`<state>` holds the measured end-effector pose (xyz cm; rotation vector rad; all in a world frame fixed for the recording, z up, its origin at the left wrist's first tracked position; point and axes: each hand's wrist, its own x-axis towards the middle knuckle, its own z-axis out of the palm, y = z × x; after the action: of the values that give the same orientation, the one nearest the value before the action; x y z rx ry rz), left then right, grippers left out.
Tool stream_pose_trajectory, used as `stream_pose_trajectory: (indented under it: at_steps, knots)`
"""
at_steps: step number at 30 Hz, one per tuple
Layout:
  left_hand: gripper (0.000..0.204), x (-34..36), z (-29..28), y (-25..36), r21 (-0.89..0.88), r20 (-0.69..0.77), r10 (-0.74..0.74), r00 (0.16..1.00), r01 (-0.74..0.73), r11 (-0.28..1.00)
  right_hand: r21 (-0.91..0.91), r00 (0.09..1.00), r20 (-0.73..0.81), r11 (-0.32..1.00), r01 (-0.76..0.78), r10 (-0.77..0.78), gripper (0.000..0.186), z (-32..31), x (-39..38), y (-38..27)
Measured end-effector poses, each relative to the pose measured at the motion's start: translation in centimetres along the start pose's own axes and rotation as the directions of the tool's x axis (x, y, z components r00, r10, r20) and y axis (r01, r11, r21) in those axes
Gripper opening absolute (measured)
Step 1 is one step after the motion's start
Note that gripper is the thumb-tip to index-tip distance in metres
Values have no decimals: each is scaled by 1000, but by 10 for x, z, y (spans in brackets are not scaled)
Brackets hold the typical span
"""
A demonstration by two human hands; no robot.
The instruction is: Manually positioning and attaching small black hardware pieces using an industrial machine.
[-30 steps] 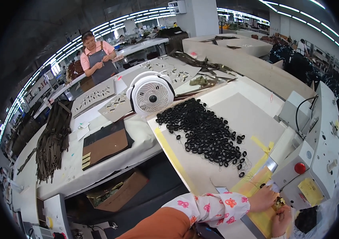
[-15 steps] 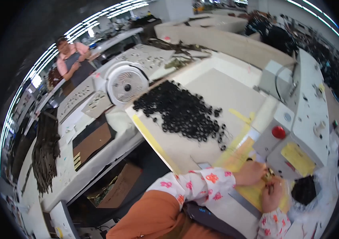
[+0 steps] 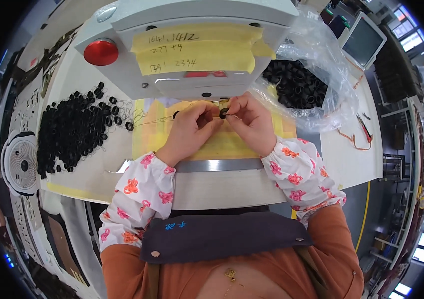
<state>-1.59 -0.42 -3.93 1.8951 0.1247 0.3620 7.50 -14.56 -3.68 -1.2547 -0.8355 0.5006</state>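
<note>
Under the head of a pale grey sewing machine (image 3: 122, 82), both my hands are close together over a yellow-taped work plate (image 3: 207, 147). My right hand (image 3: 253, 127) pinches a small black loop (image 3: 223, 113) between thumb and fingertips. The curled fingers of my left hand (image 3: 187, 130) come up to the loop's other side; what they grip is partly hidden. Thin threads run leftward from my left hand, with another black loop (image 3: 176, 114) by its knuckles. They lead toward a heap of black loops (image 3: 72, 132) on the table's left side.
A clear plastic bag (image 3: 339, 102) of black loops (image 3: 299, 87) stands right of the machine. Red-handled snips (image 3: 365, 130) lie farther right, below a small screen (image 3: 364, 40). A white fan (image 3: 22, 164) stands at far left. A red button (image 3: 100, 52) sits on the machine.
My view has swung to the right and down, so the machine and my hands now sit in the middle. The hands remain close together at the machine.
</note>
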Motion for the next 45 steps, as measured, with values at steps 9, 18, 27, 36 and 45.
stream_pose_trajectory:
  at_steps: [9,18,27,36,45]
  knots:
    - [21,-4,-9,0,16,39,-40,998,39,999,-10,999,4,999,-43,43,18,10,-2,4]
    - [19,9,-18,3,157,50,-19,999,11,988,-430,997,-73,902,-45,15,14,12,10,-5]
    - [20,-2,-11,-14,167,-72,227,971,-213,963,-735,988,50,664,137,-149,19,18,-9,-7]
    - [29,-5,-7,-3,329,-15,185,983,-169,929,-729,931,312,582,361,-187,32,23,-5,-6]
    - [25,-3,0,-10,295,-33,261,965,-240,925,-765,910,331,495,413,-248,26,18,-6,-1]
